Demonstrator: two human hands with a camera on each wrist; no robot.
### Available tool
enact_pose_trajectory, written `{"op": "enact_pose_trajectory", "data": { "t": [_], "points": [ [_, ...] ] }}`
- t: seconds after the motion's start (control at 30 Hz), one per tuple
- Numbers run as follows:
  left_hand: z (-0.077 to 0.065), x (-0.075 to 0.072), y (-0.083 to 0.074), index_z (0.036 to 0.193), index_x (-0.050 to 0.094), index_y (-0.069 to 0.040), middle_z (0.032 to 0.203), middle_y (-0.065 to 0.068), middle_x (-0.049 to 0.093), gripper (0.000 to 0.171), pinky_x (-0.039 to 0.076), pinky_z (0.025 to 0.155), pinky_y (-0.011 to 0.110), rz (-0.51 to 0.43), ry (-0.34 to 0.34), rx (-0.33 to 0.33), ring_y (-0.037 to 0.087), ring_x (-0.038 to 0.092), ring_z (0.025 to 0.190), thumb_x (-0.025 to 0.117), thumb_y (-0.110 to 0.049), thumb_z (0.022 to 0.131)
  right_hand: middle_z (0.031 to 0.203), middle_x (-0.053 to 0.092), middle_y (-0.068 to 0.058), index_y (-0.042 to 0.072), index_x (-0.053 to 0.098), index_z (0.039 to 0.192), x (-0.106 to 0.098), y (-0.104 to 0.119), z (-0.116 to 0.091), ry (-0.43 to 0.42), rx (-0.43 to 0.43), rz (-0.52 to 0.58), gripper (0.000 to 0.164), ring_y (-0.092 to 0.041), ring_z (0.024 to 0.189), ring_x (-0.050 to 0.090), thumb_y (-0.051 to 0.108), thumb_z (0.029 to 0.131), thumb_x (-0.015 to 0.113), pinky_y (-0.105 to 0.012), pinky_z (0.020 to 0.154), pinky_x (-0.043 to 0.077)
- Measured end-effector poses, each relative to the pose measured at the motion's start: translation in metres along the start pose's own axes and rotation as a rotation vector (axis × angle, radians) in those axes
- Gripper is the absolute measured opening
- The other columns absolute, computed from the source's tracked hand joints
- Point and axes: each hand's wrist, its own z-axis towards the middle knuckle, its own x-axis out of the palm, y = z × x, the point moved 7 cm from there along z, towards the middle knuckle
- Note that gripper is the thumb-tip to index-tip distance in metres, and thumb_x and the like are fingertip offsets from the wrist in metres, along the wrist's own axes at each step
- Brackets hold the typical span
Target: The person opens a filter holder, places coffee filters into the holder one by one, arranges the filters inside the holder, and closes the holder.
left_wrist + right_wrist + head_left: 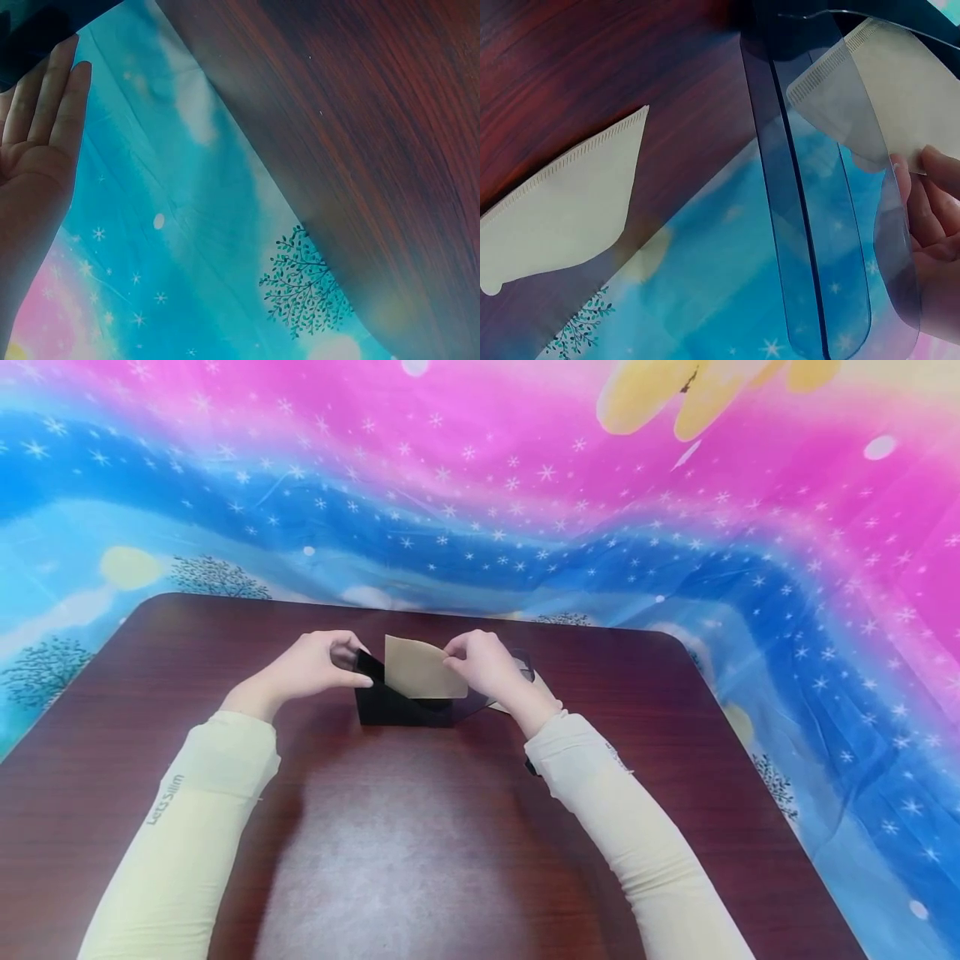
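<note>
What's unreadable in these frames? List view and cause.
- Inside of the black box: head view, blocked by its front wall and the held filter.
- Rest of the box: left wrist view, cut off at the top left corner.
- Loose filter: head view, partly hidden behind the right hand and wrist.
- Small black item: head view, mostly covered by the right sleeve.
- Right sleeve print: head view, too small.
</note>
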Motion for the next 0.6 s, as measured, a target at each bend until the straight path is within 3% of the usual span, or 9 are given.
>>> {"op": "enact_pose_trajectory", "data": {
  "t": [0.6],
  "points": [
    [0.000, 0.000, -0.002, 0.103, 0.060, -0.007, 0.108, 0.014, 0.069, 0.034, 0.045, 0.095, 0.043, 0.006, -0.004, 0.009, 0.027, 0.065, 0.105, 0.075, -0.024, 0.079, 0.099, 0.072, -0.005, 0.009, 0.072, 0.102, 0.016, 0.004, 0.004, 0.034, -0.026, -0.046, 0.019, -0.017, 0.088, 0.065, 0.018, 0.092, 0.059, -0.031, 0.081, 0.052]
  ]
}}
